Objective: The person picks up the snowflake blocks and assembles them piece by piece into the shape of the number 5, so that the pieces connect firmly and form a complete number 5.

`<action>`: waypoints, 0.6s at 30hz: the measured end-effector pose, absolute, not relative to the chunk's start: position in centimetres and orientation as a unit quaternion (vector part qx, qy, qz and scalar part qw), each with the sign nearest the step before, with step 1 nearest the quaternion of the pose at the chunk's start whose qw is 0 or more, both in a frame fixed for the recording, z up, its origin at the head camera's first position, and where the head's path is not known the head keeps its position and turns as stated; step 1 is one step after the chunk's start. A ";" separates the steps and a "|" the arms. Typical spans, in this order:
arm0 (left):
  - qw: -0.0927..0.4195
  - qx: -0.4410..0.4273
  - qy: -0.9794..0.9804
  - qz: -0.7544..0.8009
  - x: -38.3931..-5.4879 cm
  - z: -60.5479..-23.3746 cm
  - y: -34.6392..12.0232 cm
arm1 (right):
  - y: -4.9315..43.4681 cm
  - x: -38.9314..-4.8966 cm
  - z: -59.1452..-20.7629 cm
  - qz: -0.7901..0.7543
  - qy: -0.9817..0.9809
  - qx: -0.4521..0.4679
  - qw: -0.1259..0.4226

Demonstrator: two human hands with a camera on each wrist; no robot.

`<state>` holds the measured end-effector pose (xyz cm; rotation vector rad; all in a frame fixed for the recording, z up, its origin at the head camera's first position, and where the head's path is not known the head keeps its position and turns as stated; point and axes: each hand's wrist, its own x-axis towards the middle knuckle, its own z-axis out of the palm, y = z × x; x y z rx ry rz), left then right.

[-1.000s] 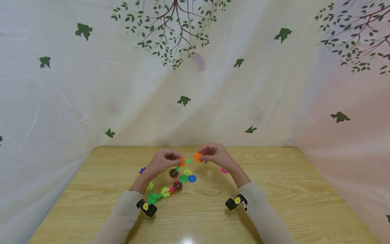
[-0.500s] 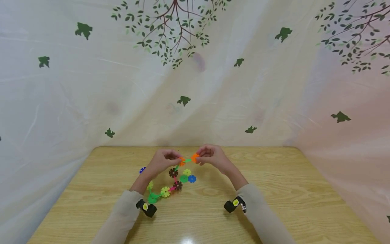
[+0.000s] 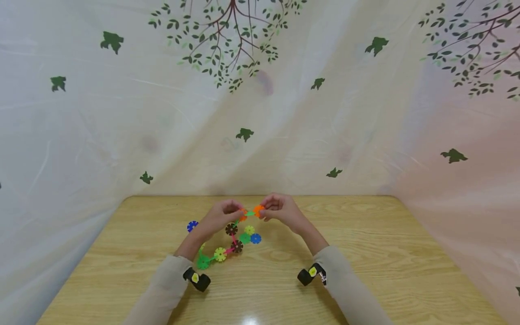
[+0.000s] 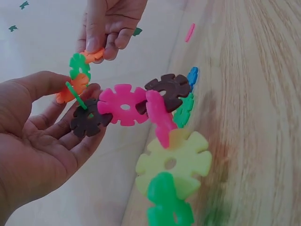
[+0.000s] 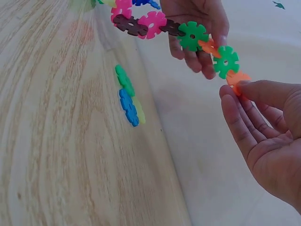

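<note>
A chain of notched plastic flower discs stretches from beneath my left forearm up to my fingers. My left hand (image 3: 221,217) pinches an orange disc (image 4: 73,89) in the chain, between two green ones. Opposite it, my right hand (image 3: 286,213) holds another orange disc (image 5: 241,76) between thumb and fingers, its edge right at the green disc (image 5: 226,61). Further down the chain come a dark brown disc (image 3: 231,229), a pink disc (image 4: 123,106), a second brown disc (image 4: 168,92), a yellow disc (image 4: 171,162) and a green disc (image 3: 203,262).
On the wooden table (image 3: 365,271), a loose green disc (image 3: 245,238), blue disc (image 3: 256,238) and yellow disc (image 3: 249,229) lie together beside the chain. A dark blue disc (image 3: 192,226) lies left of my left wrist. Behind the table hangs a leaf-patterned cloth (image 3: 183,135).
My right hand has moved left, bringing its orange disc up to the chain's green disc. The pink disc by the right forearm is now hidden in the head view. The left hand has barely shifted.
</note>
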<state>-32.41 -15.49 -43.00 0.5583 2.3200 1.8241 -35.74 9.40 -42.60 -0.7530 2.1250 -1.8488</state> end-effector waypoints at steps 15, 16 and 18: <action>0.072 0.111 0.762 0.634 -32.2 -43.3 -15.0 | 8.9 -35.8 -43.4 -0.647 0.710 -0.263 0.090; 0.071 0.107 0.763 0.634 -32.2 -43.3 -15.0 | 8.8 -35.8 -43.4 -0.647 0.710 -0.263 0.088; 0.070 0.100 0.763 0.635 -32.2 -43.3 -15.0 | 8.7 -35.8 -43.4 -0.646 0.711 -0.264 0.084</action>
